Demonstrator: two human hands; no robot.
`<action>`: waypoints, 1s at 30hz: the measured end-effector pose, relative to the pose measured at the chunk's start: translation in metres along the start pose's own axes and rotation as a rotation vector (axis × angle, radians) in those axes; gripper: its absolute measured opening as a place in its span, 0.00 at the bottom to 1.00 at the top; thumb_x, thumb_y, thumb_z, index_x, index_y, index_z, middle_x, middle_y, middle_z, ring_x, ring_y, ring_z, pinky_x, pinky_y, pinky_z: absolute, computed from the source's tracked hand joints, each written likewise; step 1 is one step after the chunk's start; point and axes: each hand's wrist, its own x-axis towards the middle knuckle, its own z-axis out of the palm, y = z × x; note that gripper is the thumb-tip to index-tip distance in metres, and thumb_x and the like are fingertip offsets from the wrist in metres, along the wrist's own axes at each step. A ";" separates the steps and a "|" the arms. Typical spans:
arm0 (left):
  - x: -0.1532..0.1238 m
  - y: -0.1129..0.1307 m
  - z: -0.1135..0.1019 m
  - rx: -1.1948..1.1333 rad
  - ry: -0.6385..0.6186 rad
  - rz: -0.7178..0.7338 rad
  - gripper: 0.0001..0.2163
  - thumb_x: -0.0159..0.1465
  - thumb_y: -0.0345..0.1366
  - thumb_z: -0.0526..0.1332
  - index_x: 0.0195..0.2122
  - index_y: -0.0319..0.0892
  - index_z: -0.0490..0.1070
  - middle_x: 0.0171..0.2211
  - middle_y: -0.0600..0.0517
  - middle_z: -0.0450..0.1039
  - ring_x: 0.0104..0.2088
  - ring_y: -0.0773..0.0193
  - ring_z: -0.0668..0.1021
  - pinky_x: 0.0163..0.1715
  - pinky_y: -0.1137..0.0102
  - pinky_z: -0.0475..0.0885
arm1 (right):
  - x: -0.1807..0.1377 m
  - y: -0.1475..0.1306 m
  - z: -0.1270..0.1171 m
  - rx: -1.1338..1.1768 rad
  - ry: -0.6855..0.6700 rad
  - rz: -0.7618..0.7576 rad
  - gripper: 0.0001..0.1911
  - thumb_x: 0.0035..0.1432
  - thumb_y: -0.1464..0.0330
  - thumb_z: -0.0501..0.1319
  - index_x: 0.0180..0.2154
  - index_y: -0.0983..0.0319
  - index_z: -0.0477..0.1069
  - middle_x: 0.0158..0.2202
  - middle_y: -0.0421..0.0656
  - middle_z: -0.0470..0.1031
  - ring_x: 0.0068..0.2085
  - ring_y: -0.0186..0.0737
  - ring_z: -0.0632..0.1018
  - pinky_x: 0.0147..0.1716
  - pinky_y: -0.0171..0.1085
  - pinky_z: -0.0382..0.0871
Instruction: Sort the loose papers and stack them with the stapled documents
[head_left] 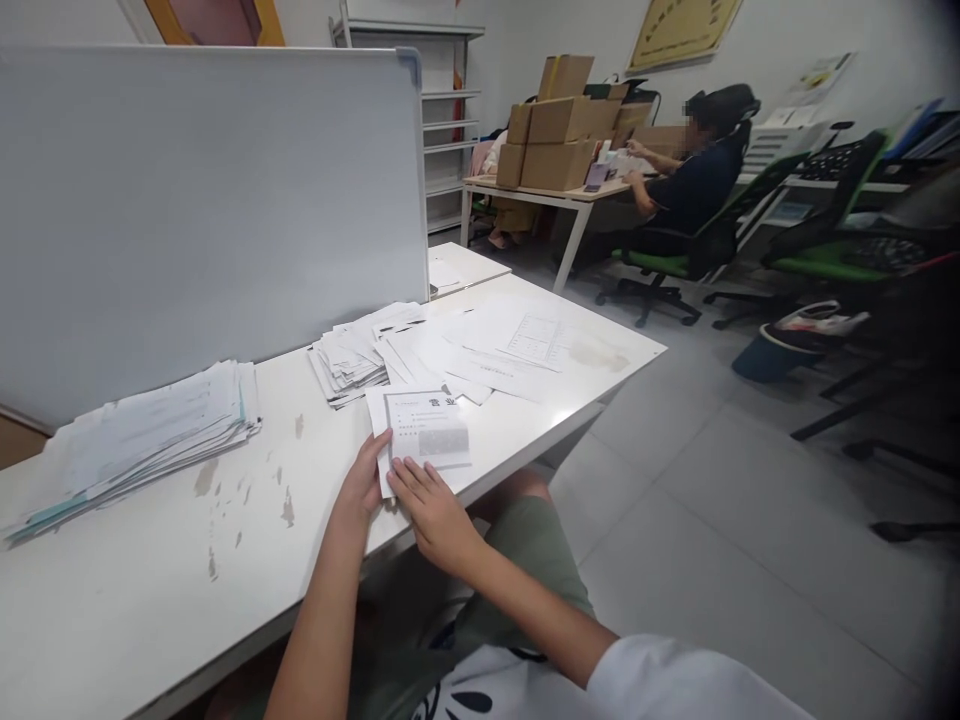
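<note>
A folded white printed sheet [424,428] lies near the front edge of the white table [150,590]. My left hand [363,482] touches its left edge, thumb on top and fingers curled at the paper's side. Flat on the sheet's lower edge lies my right hand [433,512], its fingers stretched out and pressing the paper down. Just beyond the sheet sits a messy stack of folded papers [352,355], with loose unfolded sheets [517,345] spread to its right.
A thick pile of papers [142,430] lies at the table's left. A white partition board [210,190] stands behind the table. Another person [686,190] sits at a far desk stacked with cardboard boxes [559,130]. Green office chairs [825,250] stand at right.
</note>
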 end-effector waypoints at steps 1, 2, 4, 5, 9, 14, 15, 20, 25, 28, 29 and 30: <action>-0.001 0.000 0.000 0.015 0.012 -0.003 0.15 0.54 0.31 0.67 0.44 0.36 0.73 0.37 0.43 0.79 0.40 0.53 0.81 0.44 0.62 0.76 | 0.002 0.000 -0.002 0.014 -0.007 -0.009 0.37 0.54 0.80 0.50 0.66 0.67 0.50 0.68 0.50 0.52 0.69 0.46 0.51 0.66 0.52 0.50; -0.002 0.000 0.000 0.027 0.024 -0.009 0.15 0.54 0.31 0.67 0.43 0.36 0.73 0.37 0.43 0.79 0.40 0.53 0.81 0.43 0.63 0.76 | 0.004 0.000 -0.005 0.034 -0.004 -0.025 0.35 0.55 0.80 0.49 0.66 0.67 0.52 0.67 0.51 0.53 0.69 0.46 0.52 0.66 0.52 0.50; -0.003 0.000 -0.001 0.042 0.045 0.002 0.14 0.53 0.31 0.68 0.41 0.36 0.73 0.36 0.43 0.79 0.40 0.53 0.81 0.42 0.63 0.77 | 0.006 0.000 -0.013 0.107 0.051 -0.064 0.30 0.59 0.78 0.48 0.64 0.65 0.56 0.65 0.50 0.58 0.68 0.44 0.56 0.65 0.51 0.51; -0.004 -0.001 -0.001 0.045 0.049 0.022 0.13 0.53 0.31 0.68 0.40 0.36 0.73 0.35 0.43 0.79 0.40 0.52 0.81 0.41 0.63 0.77 | 0.007 0.001 -0.018 0.157 0.114 -0.065 0.28 0.61 0.77 0.48 0.62 0.63 0.59 0.64 0.49 0.62 0.67 0.42 0.59 0.65 0.51 0.52; -0.004 -0.001 -0.002 0.058 0.065 0.093 0.14 0.52 0.30 0.68 0.40 0.36 0.73 0.33 0.44 0.79 0.39 0.52 0.81 0.39 0.62 0.78 | 0.010 0.019 -0.044 0.353 0.587 0.327 0.19 0.65 0.68 0.51 0.56 0.58 0.65 0.59 0.48 0.68 0.62 0.44 0.66 0.63 0.51 0.57; -0.004 0.001 0.002 0.080 0.092 0.114 0.12 0.53 0.28 0.67 0.38 0.36 0.73 0.31 0.45 0.79 0.35 0.54 0.82 0.36 0.65 0.78 | 0.022 0.056 -0.072 0.930 0.489 0.875 0.28 0.58 0.51 0.58 0.53 0.63 0.67 0.52 0.52 0.73 0.53 0.52 0.73 0.52 0.48 0.68; -0.004 0.002 0.003 0.092 0.102 0.117 0.11 0.53 0.28 0.67 0.38 0.36 0.73 0.30 0.46 0.79 0.33 0.55 0.82 0.34 0.66 0.78 | 0.023 0.060 -0.076 1.100 0.389 0.861 0.28 0.56 0.49 0.60 0.50 0.63 0.70 0.47 0.51 0.76 0.50 0.51 0.75 0.50 0.47 0.70; -0.003 0.006 0.004 0.163 0.107 0.137 0.10 0.53 0.28 0.65 0.38 0.36 0.73 0.29 0.45 0.79 0.27 0.57 0.81 0.27 0.68 0.77 | 0.023 0.055 -0.076 1.490 0.198 0.831 0.26 0.40 0.53 0.72 0.37 0.65 0.76 0.34 0.46 0.80 0.40 0.49 0.79 0.45 0.44 0.71; -0.002 0.006 0.002 0.194 0.099 0.151 0.11 0.51 0.28 0.66 0.37 0.36 0.73 0.29 0.45 0.79 0.27 0.56 0.81 0.26 0.67 0.77 | 0.021 0.043 -0.073 1.616 0.155 0.810 0.26 0.40 0.56 0.73 0.39 0.64 0.76 0.41 0.47 0.80 0.44 0.50 0.79 0.52 0.46 0.69; -0.003 0.005 0.003 0.188 0.104 0.143 0.13 0.50 0.28 0.67 0.38 0.37 0.73 0.28 0.48 0.77 0.27 0.56 0.80 0.26 0.68 0.76 | 0.020 0.045 -0.075 1.631 0.049 0.789 0.28 0.38 0.59 0.74 0.42 0.62 0.75 0.45 0.47 0.79 0.48 0.51 0.78 0.56 0.48 0.66; -0.003 0.006 0.003 0.165 0.127 0.133 0.13 0.50 0.29 0.67 0.38 0.38 0.73 0.27 0.49 0.77 0.27 0.57 0.80 0.26 0.69 0.76 | 0.019 0.046 -0.076 1.623 0.022 0.782 0.29 0.37 0.59 0.75 0.43 0.62 0.75 0.46 0.47 0.78 0.49 0.51 0.77 0.56 0.49 0.66; -0.003 0.007 0.003 0.121 0.153 0.128 0.12 0.51 0.29 0.66 0.38 0.38 0.72 0.26 0.50 0.76 0.27 0.59 0.79 0.26 0.70 0.75 | 0.018 0.046 -0.075 1.617 0.011 0.781 0.30 0.37 0.60 0.75 0.44 0.62 0.75 0.47 0.47 0.78 0.50 0.51 0.77 0.57 0.49 0.65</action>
